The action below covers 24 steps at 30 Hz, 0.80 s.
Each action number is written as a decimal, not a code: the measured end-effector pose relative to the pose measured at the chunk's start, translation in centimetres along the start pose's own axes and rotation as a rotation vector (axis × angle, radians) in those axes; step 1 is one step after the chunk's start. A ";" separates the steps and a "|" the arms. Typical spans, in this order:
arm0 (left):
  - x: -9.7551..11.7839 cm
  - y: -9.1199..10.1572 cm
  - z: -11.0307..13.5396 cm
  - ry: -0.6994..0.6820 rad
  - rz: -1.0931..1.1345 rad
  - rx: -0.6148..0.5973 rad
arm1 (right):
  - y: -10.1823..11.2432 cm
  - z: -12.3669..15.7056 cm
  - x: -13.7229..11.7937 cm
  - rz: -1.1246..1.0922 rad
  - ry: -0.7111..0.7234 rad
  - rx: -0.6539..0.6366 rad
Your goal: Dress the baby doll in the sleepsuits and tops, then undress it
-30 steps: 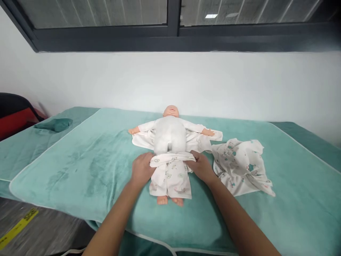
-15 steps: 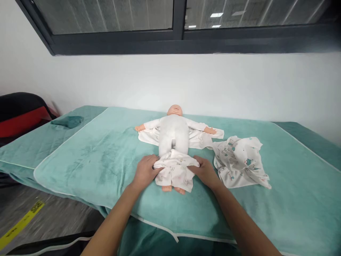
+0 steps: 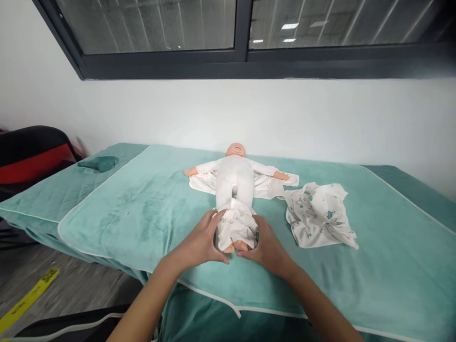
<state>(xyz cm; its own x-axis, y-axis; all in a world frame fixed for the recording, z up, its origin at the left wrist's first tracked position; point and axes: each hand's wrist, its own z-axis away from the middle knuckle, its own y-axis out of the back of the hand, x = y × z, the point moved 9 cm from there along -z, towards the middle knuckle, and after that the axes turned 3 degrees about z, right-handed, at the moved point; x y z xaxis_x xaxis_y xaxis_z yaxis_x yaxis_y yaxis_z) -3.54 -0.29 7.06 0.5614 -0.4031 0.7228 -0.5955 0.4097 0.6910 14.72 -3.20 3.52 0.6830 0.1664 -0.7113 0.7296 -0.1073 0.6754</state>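
You have both hands open and curved inward at the lower end of the doll (image 3: pixel 235 175), which lies on its back along the middle of the bed with its head toward the wall (image 3: pixel 228 114). Your left hand (image 3: pixel 204 241) makes a rounded C, its thumb spread well apart from its fingers beside the feet (image 3: pixel 240 245); your right hand (image 3: pixel 266 243) mirrors it on the other side. Between them sit the pants (image 3: pixel 235 227), thin white printed fabric bunched in soft creases around the doll's lower legs. Some of your fingertips are hidden at the pants' edges, so how firmly they press there cannot be told.

The doll's torso and thighs are plump, matte white cloth, while its head, hands and feet are smooth, peach-coloured and firm-looking. Its arms stretch out sideways over a white garment (image 3: pixel 265 186), spread in loose flaps beneath them. Near your right hand, a printed cloth (image 3: pixel 320 216) lies in a rumpled heap of rounded folds, with small teal and reddish figures.

Under it all, the plush green cover (image 3: pixel 131 213) has a velvety, unevenly brushed nap and pale piped edges. Left of it, the quilted end of the bed (image 3: pixel 46 199) has an oval hollow.
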 end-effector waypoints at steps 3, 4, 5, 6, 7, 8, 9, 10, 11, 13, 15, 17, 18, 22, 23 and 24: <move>0.5 -0.6 -0.4 -0.007 -0.125 0.065 | 0.2 -0.1 -0.6 -0.024 -0.032 0.000; 0.8 -0.7 -0.5 -0.021 -0.150 0.083 | 0.3 -0.1 -0.9 -0.016 -0.036 -0.005; 1.2 -0.8 -0.5 -0.036 -0.166 0.093 | 0.6 0.0 -1.2 0.001 -0.039 -0.011; 1.6 -0.8 -0.5 -0.047 -0.177 0.100 | 0.8 0.1 -1.4 0.019 -0.043 -0.021; 2.0 -0.8 -0.4 -0.054 -0.186 0.103 | 1.1 0.1 -1.7 0.031 -0.047 -0.035; 2.4 -0.8 -0.2 -0.059 -0.193 0.100 | 1.4 0.2 -1.9 0.026 -0.052 -0.052; 2.8 -0.7 0.1 -0.057 -0.191 0.092 | 1.7 0.3 -2.1 -0.002 -0.057 -0.078; 3.2 -0.6 0.4 -0.044 -0.173 0.083 | 2.0 0.4 -2.3 -0.060 -0.061 -0.122; 3.5 -0.4 0.8 -0.018 -0.132 0.074 | 2.1 0.6 -2.5 -0.148 -0.067 -0.187; 4.1 -0.1 1.5 0.042 0.025 0.010 | 1.9 1.3 -3.3 -0.382 -0.062 -0.388; 5.1 0.1 2.2 0.063 0.223 -0.120 | 2.0 2.4 -4.9 -0.619 -0.028 -0.604; 6.6 0.6 2.9 0.023 0.357 -0.253 | 3.0 3.2 -6.8 -0.751 0.028 -0.738; 7.3 1.0 3.2 -0.002 0.379 -0.314 | 3.5 3.4 -7.7 -0.740 0.063 -0.773; 7.9 2.1 4.7 0.041 0.254 -0.624 | 4.8 2.1 -10.0 -0.288 0.176 -0.779; 7.7 2.7 4.9 0.077 0.216 -0.657 | 4.9 1.3 -10.6 -0.205 0.178 -0.763; 7.6 3.8 4.8 0.105 0.187 -0.639 | 5.0 0.5 -11.3 -0.180 0.174 -0.743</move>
<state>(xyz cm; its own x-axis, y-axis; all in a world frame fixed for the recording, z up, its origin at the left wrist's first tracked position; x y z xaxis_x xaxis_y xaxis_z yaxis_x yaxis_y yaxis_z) -4.26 -5.71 15.09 0.5541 -0.2099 0.8056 -0.2495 0.8813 0.4012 10.62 -6.11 14.82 0.4958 0.2767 -0.8232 0.5715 0.6097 0.5492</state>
